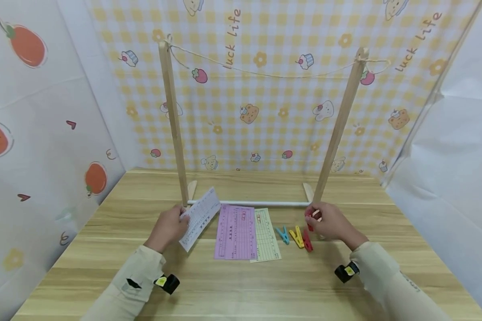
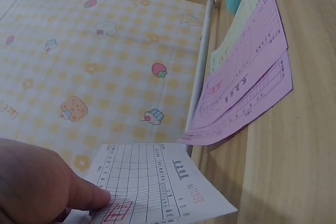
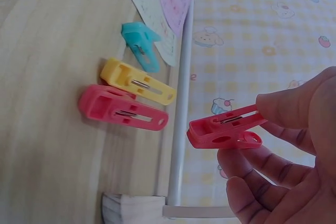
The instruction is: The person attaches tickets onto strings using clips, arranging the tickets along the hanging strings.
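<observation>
My left hand (image 1: pixel 170 227) pinches a white printed form (image 1: pixel 201 218) by its edge, thumb on top near a red stamp; the sheet is tilted above the table. In my right hand (image 1: pixel 328 219) a red clothespin (image 3: pixel 226 128) is held by its handle end between thumb and fingers. Left of that hand lie a blue clothespin (image 1: pixel 283 235), a yellow clothespin (image 1: pixel 297 237) and a second red clothespin (image 1: pixel 307 241), side by side on the wood. Between the hands, purple forms (image 1: pixel 236 234) overlap a pale yellow form (image 1: pixel 267 236).
Two wooden posts (image 1: pixel 173 111) stand behind the papers, joined low down by a white rod (image 1: pixel 249 203). A thin string (image 1: pixel 265 74) sags between the post tops, its loose ends knotted there. A checked yellow cloth (image 1: pixel 241 142) hangs behind the wooden table (image 1: pixel 233 292).
</observation>
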A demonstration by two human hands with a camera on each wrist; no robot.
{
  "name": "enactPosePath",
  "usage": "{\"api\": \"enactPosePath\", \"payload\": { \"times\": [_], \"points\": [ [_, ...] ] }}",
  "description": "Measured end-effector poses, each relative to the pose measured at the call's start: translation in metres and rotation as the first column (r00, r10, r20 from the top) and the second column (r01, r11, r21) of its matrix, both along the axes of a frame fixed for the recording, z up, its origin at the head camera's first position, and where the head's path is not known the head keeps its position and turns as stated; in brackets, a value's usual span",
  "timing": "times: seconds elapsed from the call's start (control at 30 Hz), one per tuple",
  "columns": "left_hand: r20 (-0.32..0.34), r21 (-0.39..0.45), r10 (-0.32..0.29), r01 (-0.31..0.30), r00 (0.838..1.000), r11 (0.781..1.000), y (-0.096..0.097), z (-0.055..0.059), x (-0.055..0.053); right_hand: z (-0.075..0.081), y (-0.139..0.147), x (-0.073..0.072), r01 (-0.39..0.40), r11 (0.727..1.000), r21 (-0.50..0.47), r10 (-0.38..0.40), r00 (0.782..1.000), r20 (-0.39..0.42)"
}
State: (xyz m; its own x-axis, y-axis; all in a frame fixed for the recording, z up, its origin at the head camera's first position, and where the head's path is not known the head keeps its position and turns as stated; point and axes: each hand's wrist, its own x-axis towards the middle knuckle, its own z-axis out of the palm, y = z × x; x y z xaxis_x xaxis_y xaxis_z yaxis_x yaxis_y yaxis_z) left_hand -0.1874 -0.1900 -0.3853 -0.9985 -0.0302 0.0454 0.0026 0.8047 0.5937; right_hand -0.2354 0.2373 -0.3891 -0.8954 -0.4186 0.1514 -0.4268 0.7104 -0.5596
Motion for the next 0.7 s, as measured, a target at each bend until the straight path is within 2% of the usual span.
{"api": "enactPosePath", "payload": {
  "times": [0.27,0.5,0.7],
  "points": [
    [-0.038,-0.007,-0.011,0.011,0.999,1.0,0.001,0.008,-0.003,0.011,-0.002,-0.001,0.011,1.0,0.01,-0.011,1.0,-0.016],
    [-0.088,0.007,-0.018,0.019,0.996,1.0,0.004,0.019,-0.007,0.02,-0.006,-0.004,-0.041,0.999,-0.017,0.039,0.996,-0.085],
    [-0.107,0.046,-0.006,0.011,0.994,0.999,0.007,0.027,-0.009,0.028,-0.011,-0.006,-0.034,0.999,0.016,0.036,0.991,-0.126]
  ]
}}
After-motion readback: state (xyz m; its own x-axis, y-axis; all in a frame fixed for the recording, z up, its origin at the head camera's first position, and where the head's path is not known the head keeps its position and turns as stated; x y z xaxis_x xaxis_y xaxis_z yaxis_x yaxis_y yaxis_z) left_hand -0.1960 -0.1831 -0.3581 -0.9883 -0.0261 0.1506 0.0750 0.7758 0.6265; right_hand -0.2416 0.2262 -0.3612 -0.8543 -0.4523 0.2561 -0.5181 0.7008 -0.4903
